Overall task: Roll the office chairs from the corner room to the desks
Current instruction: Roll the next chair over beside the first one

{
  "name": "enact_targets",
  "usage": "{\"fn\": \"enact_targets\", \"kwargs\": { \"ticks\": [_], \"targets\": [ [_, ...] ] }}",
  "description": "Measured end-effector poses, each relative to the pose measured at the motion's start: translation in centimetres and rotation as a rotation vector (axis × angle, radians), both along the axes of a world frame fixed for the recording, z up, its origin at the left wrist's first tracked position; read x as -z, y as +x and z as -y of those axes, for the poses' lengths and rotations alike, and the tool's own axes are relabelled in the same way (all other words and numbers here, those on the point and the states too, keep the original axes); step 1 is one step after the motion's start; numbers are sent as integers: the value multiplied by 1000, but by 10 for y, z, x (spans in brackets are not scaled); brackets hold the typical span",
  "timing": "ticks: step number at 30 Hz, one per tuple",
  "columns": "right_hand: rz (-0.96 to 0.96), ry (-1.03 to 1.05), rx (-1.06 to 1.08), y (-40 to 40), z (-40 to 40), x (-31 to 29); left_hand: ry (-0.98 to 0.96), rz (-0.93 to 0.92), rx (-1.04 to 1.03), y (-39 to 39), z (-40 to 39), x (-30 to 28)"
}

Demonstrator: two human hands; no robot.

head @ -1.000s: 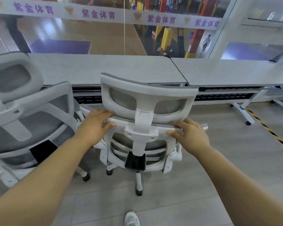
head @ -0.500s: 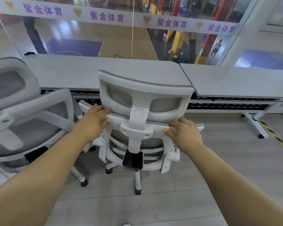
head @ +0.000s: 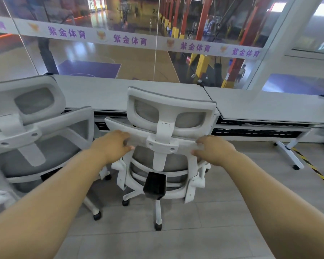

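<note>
Gripping the top rail of the white mesh office chair on either side of the headrest post, the left hand and right hand each curl fingers over the rail's front edge with the thumb against the back, a hold that likely lets the person steer the castors and push squarely rather than let the seat swivel. The chair faces the long grey surface, its headrest close to the near edge and its wheeled base on the wood-look floor, so it looks nearly parked at its place. A second chair of the same make stands just beside it on the left, already drawn up to the same surface, which suggests the row is being filled one seat at a time. Behind the surface a glass wall looks over a sports hall; a white band across it repeats the purple characters 紫金体育 beside an orange crest. Yellow-and-black tape marks the floor at right.
</note>
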State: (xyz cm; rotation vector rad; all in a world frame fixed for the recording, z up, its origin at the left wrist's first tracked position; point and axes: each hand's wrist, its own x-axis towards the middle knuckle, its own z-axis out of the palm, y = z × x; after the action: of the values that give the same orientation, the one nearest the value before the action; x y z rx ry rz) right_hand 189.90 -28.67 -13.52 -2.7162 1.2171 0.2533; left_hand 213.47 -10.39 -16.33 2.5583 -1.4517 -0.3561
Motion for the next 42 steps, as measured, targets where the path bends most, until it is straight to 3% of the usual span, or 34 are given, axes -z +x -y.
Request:
{"fn": "enact_targets", "kwargs": {
  "ticks": [12,22,30,42],
  "targets": [
    [-212,157,-212,-42,-136,7,157,-19,-128,-68,-180,8],
    [-218,65,-604,-12,-255,-11,165,-13,-529,-135,-368,-10],
    [-261,15,-1021,-30,-390,-12,182,-54,-923,-275,-513,-10],
    [-281,-104,-1558,-123,-646,-18,181,-194,-1485,-523,-728,-4]
  ]
}}
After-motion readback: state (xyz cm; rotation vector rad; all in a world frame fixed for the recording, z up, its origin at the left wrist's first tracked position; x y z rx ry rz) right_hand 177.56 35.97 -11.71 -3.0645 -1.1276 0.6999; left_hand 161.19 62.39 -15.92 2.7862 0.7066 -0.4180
